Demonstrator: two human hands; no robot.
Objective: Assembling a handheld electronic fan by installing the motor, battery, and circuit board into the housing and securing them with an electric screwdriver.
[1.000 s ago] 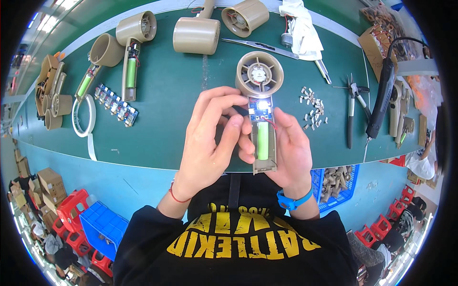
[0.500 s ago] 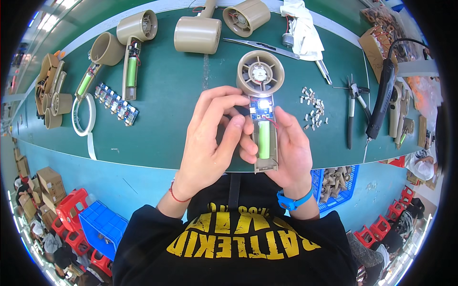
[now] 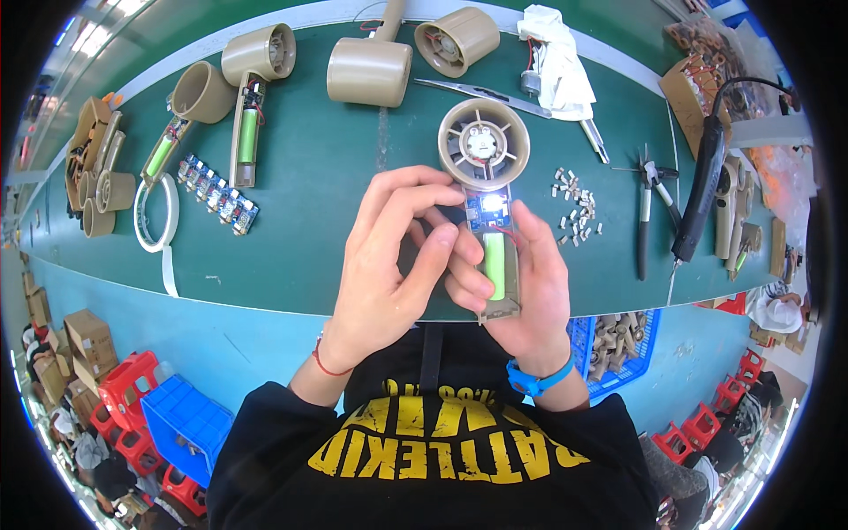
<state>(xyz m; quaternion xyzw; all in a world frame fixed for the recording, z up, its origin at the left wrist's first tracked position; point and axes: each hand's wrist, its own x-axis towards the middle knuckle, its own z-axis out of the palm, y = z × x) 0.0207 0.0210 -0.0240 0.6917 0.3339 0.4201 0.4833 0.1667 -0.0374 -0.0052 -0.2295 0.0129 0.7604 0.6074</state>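
Observation:
A beige handheld fan [image 3: 446,146] with its handle uncovered is held upright over the near table edge. Inside the handle sit a blue circuit board [image 3: 480,212] with a bright white light and a green battery cell [image 3: 495,268]; red wires run beside them. My right hand [image 3: 541,296] is closed round the handle from behind, its fingertips showing on the left side. Curled at the fan's left, my left hand [image 3: 393,247] has its fingertips against the neck by the board. Its inner fingers are partly hidden.
Left are a row of blue circuit boards [image 3: 217,196], a tape roll [image 3: 141,221] and open fans [image 3: 250,132]. Small metal-coloured parts [image 3: 579,212], tweezers [image 3: 481,94], pliers [image 3: 649,190] and a black corded tool [image 3: 702,190] lie right. Another beige fan [image 3: 367,72] lies behind.
The fan has shifted slightly right and nearer to me, its handle tilting a little. Both hands keep nearly the same grip, and the board's light stays on.

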